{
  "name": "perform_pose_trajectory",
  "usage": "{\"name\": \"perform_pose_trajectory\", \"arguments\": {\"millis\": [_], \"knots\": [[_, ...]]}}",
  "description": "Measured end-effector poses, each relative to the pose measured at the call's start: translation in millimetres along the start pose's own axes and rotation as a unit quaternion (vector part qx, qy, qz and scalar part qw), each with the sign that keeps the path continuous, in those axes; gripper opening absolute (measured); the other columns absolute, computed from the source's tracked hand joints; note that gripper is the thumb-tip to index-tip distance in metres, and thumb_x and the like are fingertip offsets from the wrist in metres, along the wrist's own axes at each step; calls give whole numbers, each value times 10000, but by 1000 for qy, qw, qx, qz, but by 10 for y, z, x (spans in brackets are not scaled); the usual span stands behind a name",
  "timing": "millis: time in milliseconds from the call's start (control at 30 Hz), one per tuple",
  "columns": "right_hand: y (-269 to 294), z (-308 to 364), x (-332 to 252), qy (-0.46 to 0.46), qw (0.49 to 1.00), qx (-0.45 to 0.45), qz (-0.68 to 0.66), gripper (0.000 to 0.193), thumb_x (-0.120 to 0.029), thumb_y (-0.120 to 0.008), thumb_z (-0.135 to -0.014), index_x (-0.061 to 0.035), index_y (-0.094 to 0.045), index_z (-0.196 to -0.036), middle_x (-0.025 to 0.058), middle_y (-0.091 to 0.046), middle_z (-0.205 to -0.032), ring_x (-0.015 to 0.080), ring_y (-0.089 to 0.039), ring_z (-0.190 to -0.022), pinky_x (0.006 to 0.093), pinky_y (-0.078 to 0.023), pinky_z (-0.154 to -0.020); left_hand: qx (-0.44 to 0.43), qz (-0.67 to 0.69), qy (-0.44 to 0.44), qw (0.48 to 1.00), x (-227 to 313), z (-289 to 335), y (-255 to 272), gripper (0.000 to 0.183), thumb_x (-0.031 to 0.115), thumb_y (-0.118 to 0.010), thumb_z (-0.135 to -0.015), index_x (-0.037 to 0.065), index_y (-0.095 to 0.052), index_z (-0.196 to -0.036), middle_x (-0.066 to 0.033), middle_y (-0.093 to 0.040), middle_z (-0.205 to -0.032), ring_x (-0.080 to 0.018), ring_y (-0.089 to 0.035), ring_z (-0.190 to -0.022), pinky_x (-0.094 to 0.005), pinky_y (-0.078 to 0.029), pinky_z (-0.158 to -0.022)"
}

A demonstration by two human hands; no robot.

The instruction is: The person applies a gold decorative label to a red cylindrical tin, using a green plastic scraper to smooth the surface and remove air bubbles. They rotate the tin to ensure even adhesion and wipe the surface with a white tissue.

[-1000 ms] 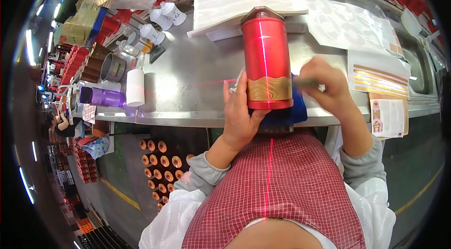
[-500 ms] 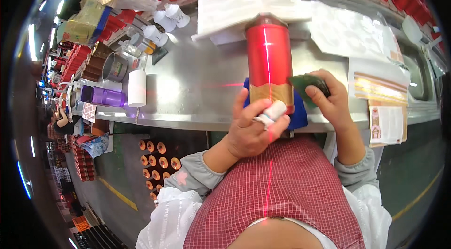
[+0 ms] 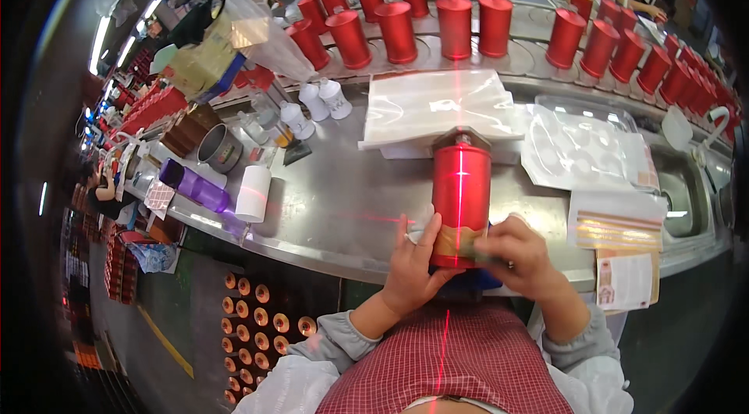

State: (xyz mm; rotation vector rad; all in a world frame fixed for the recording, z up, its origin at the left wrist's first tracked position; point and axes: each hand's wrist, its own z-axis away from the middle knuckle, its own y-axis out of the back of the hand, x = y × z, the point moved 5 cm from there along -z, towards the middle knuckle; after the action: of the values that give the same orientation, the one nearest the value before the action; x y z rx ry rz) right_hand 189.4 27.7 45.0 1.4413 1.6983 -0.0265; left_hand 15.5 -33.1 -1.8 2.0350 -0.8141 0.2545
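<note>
A tall red cylindrical container (image 3: 460,189) with a gold band at its base stands on the steel worktable (image 3: 335,211) right in front of me. My left hand (image 3: 411,259) grips its lower left side, with a small white piece pinched against it. My right hand (image 3: 519,254) presses on the gold band from the right, fingers curled around something dark that I cannot make out. A blue pad (image 3: 476,281) shows under the container. A red laser line runs down the container's front.
Stacked clear plastic sheets (image 3: 441,106) lie behind the container, more clear trays (image 3: 581,152) and printed leaflets (image 3: 620,223) to the right. A row of red containers (image 3: 468,20) rides the conveyor beyond. A white roll (image 3: 251,194), purple bottle (image 3: 195,186) and small white bottles (image 3: 312,106) stand left.
My head tilted up, showing the conveyor. My left hand shifted from the container's front to its lower left side. My right hand moved in from the right onto the gold band.
</note>
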Motion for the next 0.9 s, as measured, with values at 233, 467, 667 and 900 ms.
{"name": "perform_pose_trajectory", "arguments": {"millis": [233,467,667,900], "knots": [[79,-19,101,-106,993,41,-41,175,-79,-738,-804,-32,-670,-958,84,-607,-797,204,-602,-737,289,-460,-644,10,66,25,997,-63,43,-32,847,428,-679,-852,-64,-317,-1437,-291,-467,-1353,-445,-508,-1185,-551,-286,-1105],[45,388,355,-298,903,209,-229,125,-112,-664,-908,-7,-600,-930,-43,-541,-794,38,-469,-722,207,-401,-643,17,108,46,993,-39,65,44,735,424,-629,-897,-28,-365,-1412,-259,-444,-1377,-423,-445,-1257,-510,-288,-1110],[-18,710,539,-323,857,266,-300,145,-112,-667,-910,-16,-599,-994,-29,-593,-857,43,-521,-761,198,-441,-702,-16,31,-59,998,225,-268,502,486,331,-659,-868,4,-543,-1208,-201,-554,-1172,-364,-522,-1114,-469,-373,-1019],[25,1024,644,-349,839,308,-281,168,-90,-655,-910,-5,-599,-1043,24,-645,-934,74,-577,-827,220,-483,-742,-178,-97,-256,945,1251,-911,1212,267,200,-643,-767,-9,-620,-931,-119,-588,-837,-293,-596,-879,-477,-428,-970]]}}
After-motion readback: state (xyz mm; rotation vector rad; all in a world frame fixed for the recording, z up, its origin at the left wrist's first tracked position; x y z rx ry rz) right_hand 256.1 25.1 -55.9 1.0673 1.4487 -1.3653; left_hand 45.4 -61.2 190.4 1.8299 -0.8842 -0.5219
